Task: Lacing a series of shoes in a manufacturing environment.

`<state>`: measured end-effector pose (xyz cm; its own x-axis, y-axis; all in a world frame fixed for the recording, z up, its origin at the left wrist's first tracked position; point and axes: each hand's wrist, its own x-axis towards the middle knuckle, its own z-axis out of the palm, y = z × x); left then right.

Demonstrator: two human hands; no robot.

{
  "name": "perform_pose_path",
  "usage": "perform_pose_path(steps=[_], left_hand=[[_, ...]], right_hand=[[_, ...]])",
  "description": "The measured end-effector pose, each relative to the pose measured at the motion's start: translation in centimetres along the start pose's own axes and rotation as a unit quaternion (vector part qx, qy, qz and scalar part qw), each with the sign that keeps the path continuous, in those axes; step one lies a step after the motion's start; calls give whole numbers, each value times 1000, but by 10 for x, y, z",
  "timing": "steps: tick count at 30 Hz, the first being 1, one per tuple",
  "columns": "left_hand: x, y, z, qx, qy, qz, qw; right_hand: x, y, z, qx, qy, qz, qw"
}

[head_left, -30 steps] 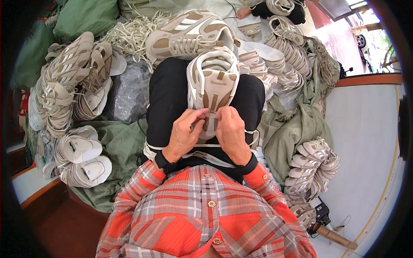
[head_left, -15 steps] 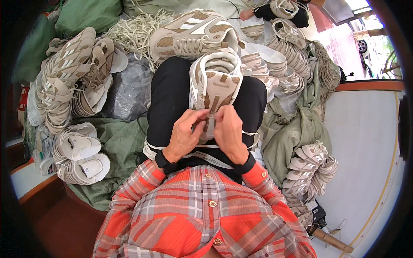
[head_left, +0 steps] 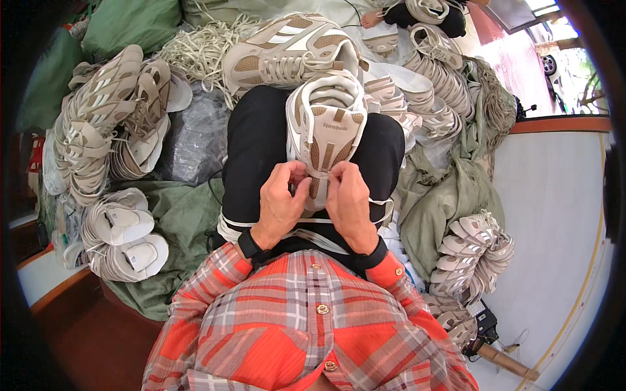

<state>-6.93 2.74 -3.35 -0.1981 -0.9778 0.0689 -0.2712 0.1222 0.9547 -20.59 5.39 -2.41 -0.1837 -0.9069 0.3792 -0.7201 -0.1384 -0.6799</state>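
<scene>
A beige and white sneaker upper rests between my knees, its ankle opening away from me and its toe end near me. My left hand is closed at the lower left of its tongue, thumb and fingers pinched together. Opposite it, my right hand pinches at the lower right of the tongue. A pale shoelace crosses the shoe between my fingertips, and both hands appear to grip it; their fingers partly cover it. Long white lace loops hang beside my legs.
Beyond my knees lies a laced sneaker by a heap of loose laces. Stacked uppers stand at left and right. Green cloth spreads at left. Another person's foot shows at the far edge.
Both hands have shifted slightly: the fingertips now sit farther apart, and the lace across the shoe shows more plainly. The sneaker upper stays on my lap.
</scene>
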Motion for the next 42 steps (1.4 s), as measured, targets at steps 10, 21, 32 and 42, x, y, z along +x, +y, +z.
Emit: perform_pose_path(steps=[10,21,32,42], left_hand=[[19,0,-2,194,-34,234,952],[43,23,-11,460,-196,404,766],[56,30,-13,455,-242,438,737],[57,13,-88,277,-229,234,903]], right_hand=[[0,8,-5,205,-51,255,943],[3,17,-33,268,-119,272,916],[0,18,-35,333,-125,273,894],[2,9,-78,197,-293,327,877]])
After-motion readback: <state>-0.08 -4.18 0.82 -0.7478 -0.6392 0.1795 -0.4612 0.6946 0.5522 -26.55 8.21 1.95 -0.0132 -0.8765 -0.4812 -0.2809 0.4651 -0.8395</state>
